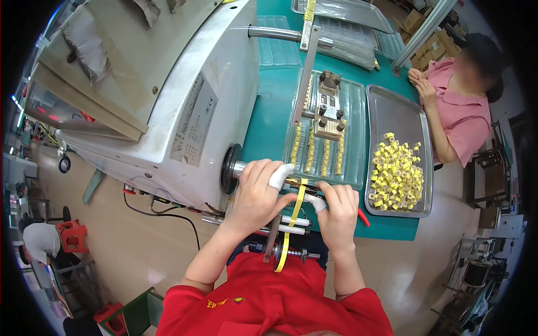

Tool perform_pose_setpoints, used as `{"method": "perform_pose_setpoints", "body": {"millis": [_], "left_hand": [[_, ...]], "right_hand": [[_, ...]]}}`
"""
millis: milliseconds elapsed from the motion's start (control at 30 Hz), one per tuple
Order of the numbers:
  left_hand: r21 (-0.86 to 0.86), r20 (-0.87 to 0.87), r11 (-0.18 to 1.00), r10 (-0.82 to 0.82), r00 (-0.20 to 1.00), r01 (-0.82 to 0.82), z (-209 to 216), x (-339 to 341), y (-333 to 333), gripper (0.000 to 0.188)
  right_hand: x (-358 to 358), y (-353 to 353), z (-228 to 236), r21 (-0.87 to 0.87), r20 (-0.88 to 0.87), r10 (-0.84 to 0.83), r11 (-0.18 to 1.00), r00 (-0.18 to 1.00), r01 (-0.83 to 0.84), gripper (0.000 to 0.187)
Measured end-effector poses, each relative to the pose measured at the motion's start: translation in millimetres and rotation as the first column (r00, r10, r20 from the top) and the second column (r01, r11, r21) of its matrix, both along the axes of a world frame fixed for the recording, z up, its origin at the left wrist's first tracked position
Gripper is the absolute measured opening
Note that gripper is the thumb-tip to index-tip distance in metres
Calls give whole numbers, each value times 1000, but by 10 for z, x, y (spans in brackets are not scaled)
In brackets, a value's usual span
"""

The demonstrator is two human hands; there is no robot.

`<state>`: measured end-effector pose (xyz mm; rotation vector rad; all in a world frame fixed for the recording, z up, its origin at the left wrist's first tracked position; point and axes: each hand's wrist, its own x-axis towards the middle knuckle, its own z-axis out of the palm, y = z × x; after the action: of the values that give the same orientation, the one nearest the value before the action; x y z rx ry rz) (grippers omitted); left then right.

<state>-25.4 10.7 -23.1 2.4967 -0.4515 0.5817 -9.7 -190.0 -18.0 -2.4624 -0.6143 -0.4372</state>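
My left hand (255,190) is closed at the end of the machine's metal spindle (240,169); what its fingers pinch is hidden. A white wrap covers its index finger. Close beside it, my right hand (339,215) is curled around a hand tool with a red handle (363,217), which sticks out beyond the fingers. The tool's dark front part is mostly hidden, so its exact kind is unclear. Between both hands a yellow tape strip (296,210) rises from the lower reel and passes white rollers (291,229) to the spindle's end. My right index finger is wrapped in white too.
A white machine (185,112) stands at left. Behind my hands, a metal fixture (329,120) sits over a clear tray (350,168) with rows of yellow-wrapped pieces. At right, a metal tray (398,101) holds many yellow-wrapped parts (395,173). A co-worker (462,95) sits beyond it.
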Motion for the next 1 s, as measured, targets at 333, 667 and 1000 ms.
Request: {"method": "perform_pose_setpoints", "body": {"millis": [333,667,1000], "left_hand": [[0,-9,1000,-3,1000,3,-2,-4,16,61],[-29,-70,999,-31,997,29,79,-8,22,67],[-6,-82,1000,-13,997,12,116,-12,-25,69]], "right_hand": [[21,6,22,21,-42,15,1000,999,-14,27],[-56,84,-87,492,-313,-114,830,943,264,32],[-7,256,-610,903,-429,363,149,827,402,14]]}}
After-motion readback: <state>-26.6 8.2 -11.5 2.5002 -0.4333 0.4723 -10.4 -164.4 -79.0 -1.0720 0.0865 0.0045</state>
